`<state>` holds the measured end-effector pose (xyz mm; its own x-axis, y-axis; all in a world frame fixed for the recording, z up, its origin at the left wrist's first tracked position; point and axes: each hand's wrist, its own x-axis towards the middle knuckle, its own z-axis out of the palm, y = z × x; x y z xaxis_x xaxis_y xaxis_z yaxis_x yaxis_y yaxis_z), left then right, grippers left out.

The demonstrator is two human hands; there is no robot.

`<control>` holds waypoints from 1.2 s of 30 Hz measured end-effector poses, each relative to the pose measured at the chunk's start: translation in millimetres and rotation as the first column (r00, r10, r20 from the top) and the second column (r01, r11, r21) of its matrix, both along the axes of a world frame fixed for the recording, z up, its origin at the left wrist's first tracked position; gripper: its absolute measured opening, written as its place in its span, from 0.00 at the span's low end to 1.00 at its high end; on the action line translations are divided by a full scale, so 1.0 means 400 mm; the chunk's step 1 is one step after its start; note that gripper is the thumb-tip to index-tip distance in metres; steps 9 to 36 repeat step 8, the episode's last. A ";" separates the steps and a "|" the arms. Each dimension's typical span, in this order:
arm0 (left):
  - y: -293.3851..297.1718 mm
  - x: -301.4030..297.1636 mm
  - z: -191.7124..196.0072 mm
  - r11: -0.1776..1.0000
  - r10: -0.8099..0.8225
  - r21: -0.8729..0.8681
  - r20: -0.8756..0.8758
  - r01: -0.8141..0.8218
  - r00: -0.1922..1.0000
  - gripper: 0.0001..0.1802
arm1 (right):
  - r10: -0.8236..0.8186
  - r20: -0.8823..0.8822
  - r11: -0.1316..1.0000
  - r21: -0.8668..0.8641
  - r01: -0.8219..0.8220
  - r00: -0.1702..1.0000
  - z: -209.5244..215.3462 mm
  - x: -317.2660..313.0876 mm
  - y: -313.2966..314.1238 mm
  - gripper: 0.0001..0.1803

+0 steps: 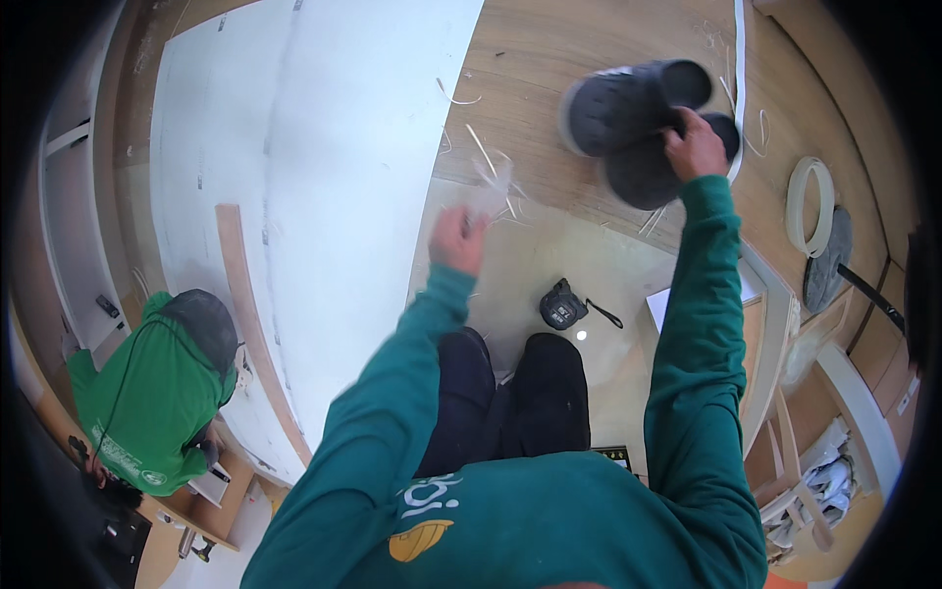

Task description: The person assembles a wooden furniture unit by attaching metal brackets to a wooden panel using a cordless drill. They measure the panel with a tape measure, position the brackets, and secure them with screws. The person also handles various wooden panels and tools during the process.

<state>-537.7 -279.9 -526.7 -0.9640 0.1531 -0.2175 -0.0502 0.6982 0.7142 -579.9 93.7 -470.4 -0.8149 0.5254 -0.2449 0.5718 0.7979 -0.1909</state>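
My right hand (695,145) grips a pair of dark grey slip-on shoes (628,108) by their heels, holding them up over the wooden floor at the upper right. My left hand (459,238) is raised near the centre and pinches a blurred clear plastic scrap (491,188). Both arms wear green sleeves. My dark trouser legs (510,393) stand on a pale sheet on the floor.
A black tape measure (562,305) with a strap lies by my feet. A large white panel (324,177) covers the floor at left, with a curved wood strip (250,324). A person in green (157,393) crouches at lower left. A roll of edge tape (811,204) lies right.
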 end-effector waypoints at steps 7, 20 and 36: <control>0.077 0.153 0.069 0.956 -0.263 0.195 0.252 0.218 0.931 0.32 | 0.110 -0.387 0.985 -0.081 -0.153 0.916 -0.156 -0.060 -0.136 0.33; 0.057 0.137 0.060 0.963 -0.252 0.183 0.328 0.200 0.910 0.34 | 0.073 -0.344 0.965 -0.212 -0.154 0.936 -0.205 -0.072 -0.200 0.33; 0.057 0.137 0.060 0.963 -0.252 0.183 0.328 0.200 0.910 0.34 | 0.073 -0.344 0.965 -0.212 -0.154 0.936 -0.205 -0.072 -0.200 0.33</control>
